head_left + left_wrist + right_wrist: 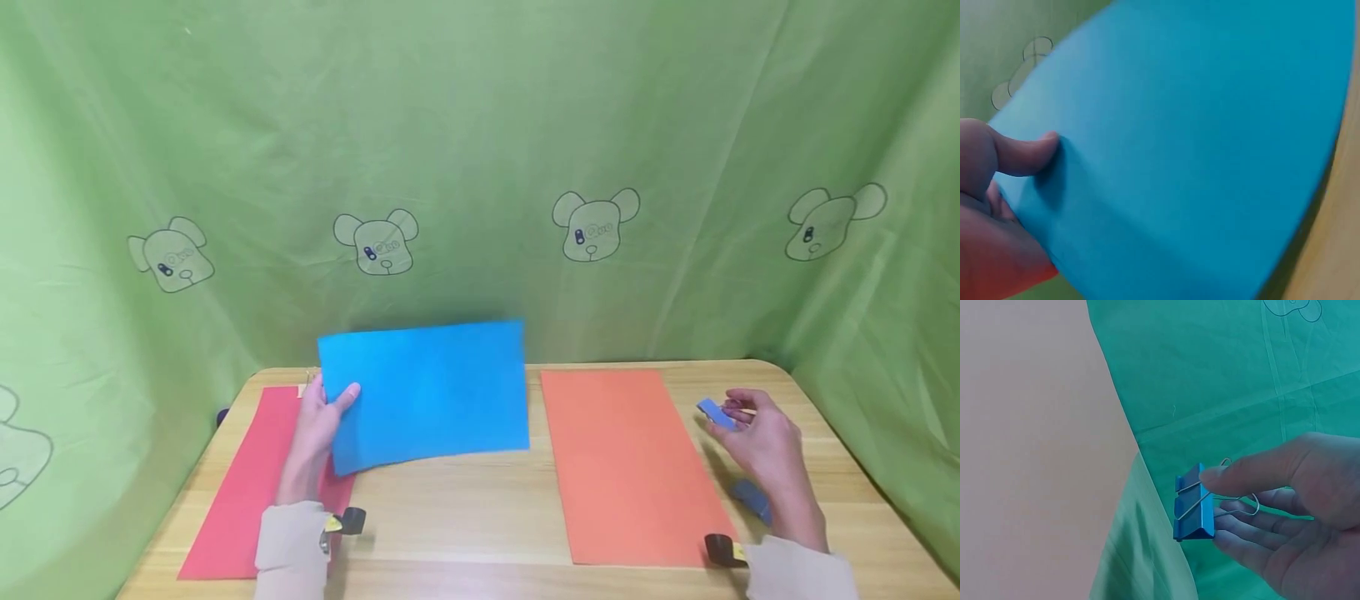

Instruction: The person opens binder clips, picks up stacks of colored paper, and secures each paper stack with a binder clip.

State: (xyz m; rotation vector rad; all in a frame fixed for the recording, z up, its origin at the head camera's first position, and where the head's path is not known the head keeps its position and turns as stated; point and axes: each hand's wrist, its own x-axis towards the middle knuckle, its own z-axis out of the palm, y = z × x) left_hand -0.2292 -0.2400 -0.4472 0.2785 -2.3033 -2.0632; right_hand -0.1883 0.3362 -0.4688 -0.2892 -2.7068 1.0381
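My left hand (318,421) pinches the left edge of a blue sheet (431,392), thumb on its front face. The sheet stands raised over the table, partly covering a red sheet (240,492). At the red sheet's far edge a pale clip (302,390) with a wire handle shows beside my fingers. In my right hand (765,437) is a blue binder clip (1194,509), held between thumb and fingers by its wire handles. A second blue clip (752,500) lies on the table, partly hidden by my right wrist.
An orange sheet (630,467) lies flat on the wooden table (450,525), right of the middle. Green curtain (480,150) with bear-head drawings rises behind the table and along both sides. Something dark (222,417) peeks out at the table's left edge.
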